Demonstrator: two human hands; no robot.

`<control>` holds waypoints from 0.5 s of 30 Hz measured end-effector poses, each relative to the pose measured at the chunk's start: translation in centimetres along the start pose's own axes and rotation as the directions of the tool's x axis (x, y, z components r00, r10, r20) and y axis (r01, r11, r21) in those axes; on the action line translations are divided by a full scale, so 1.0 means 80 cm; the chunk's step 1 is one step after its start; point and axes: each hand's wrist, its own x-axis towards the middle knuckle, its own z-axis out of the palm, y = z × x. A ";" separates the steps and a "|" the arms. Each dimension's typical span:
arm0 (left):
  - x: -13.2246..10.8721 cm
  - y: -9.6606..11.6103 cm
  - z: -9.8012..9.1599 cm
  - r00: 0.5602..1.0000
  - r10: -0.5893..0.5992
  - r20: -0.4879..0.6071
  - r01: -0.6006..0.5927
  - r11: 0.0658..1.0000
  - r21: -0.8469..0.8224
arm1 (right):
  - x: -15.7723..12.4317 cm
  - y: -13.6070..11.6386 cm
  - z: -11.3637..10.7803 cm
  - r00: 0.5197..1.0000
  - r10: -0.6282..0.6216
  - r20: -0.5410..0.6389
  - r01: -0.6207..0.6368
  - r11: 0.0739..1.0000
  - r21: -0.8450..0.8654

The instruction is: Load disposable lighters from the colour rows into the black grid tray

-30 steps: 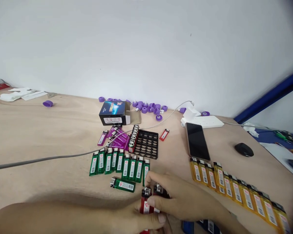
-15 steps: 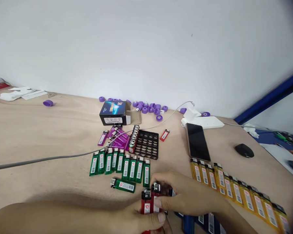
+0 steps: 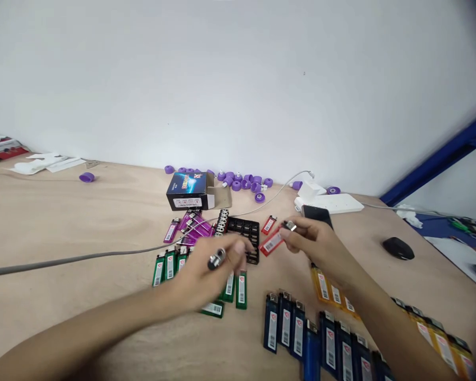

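Note:
My left hand [image 3: 218, 270] is closed around a lighter whose metal top [image 3: 217, 258] pokes out; its body is hidden. My right hand [image 3: 311, 238] pinches a red lighter [image 3: 272, 243] near its metal end, the body pointing left. Between the hands lies a black gridded tray [image 3: 244, 227], partly covered by my left hand, with a row of lighters [image 3: 222, 221] standing along its left side. Another red lighter [image 3: 268, 225] lies just right of the tray. Green lighters [image 3: 241, 290] lie below and behind my left hand, purple ones [image 3: 198, 225] left of the tray.
Blue lighters [image 3: 299, 328] and yellow lighters [image 3: 444, 349] lie at the front right. A black box [image 3: 188, 193] and purple caps [image 3: 246, 183] are near the wall. A phone [image 3: 316, 214], power strip [image 3: 337, 203] and mouse [image 3: 397, 247] sit right; a grey cable [image 3: 83, 257] crosses left.
Both hands have moved up and forward from the front edge toward the tray and have separated. The two red lighters held together before are now apart, one in each hand. The blue lighters are uncovered.

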 end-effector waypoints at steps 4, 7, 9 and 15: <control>0.038 -0.036 -0.051 0.968 0.208 -0.138 -0.108 0.847 0.520 | 0.062 0.015 0.014 0.994 -0.076 -0.085 0.060 0.982 -0.177; 0.051 -0.065 -0.060 0.984 0.161 -0.078 -0.087 0.811 0.578 | 0.110 0.028 0.039 0.991 -0.105 -0.089 0.081 0.968 -0.239; 0.053 -0.074 -0.058 0.991 0.126 -0.036 -0.079 0.789 0.610 | 0.133 0.036 0.058 0.989 -0.132 -0.071 0.107 0.954 -0.280; 0.054 -0.070 -0.053 0.999 0.037 0.004 -0.030 0.736 0.676 | 0.151 0.051 0.096 0.986 -0.166 0.023 0.163 0.913 -0.374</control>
